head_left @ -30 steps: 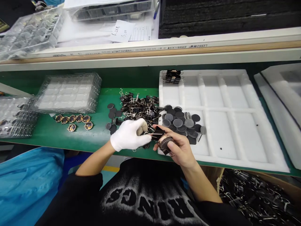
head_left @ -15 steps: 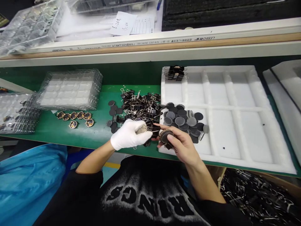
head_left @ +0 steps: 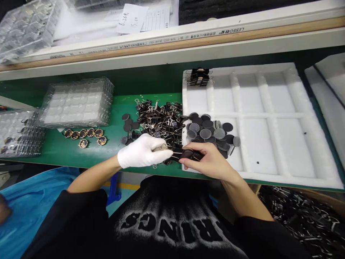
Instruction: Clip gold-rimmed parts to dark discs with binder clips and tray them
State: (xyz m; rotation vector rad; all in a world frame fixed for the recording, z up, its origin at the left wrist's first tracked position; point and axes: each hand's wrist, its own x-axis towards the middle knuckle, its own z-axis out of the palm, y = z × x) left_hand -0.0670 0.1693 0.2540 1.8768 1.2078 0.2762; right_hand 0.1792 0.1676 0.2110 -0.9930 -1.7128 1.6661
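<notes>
My left hand (head_left: 144, 153), in a white glove, is closed on the wire handles of a black binder clip (head_left: 176, 152). Bare, my right hand (head_left: 208, 158) grips a dark round piece (head_left: 187, 154) between thumb and fingers, with black clip parts beside it. The binder clip meets the edge of the round piece, but my fingers hide how far its jaws reach over it. Just beyond both hands lies a heap of binder clips (head_left: 159, 117). Grey and black discs (head_left: 206, 133) lie piled near my right hand, and several more discs (head_left: 127, 125) are left of the heap.
A white foam tray (head_left: 244, 118) with compartments takes up the right; clipped pieces (head_left: 199, 77) stand in its far left corner. Clear plastic trays (head_left: 78, 102) are stacked left, behind gold-rimmed round pieces (head_left: 83, 133). A shelf edge (head_left: 167, 48) crosses behind. Someone's blue garment (head_left: 40, 201) shows lower left.
The right hand has turned the round piece from facing up to a flatter, edge-on pose and brought it against the binder clip. The left hand has shifted slightly left, still pinching the handles.
</notes>
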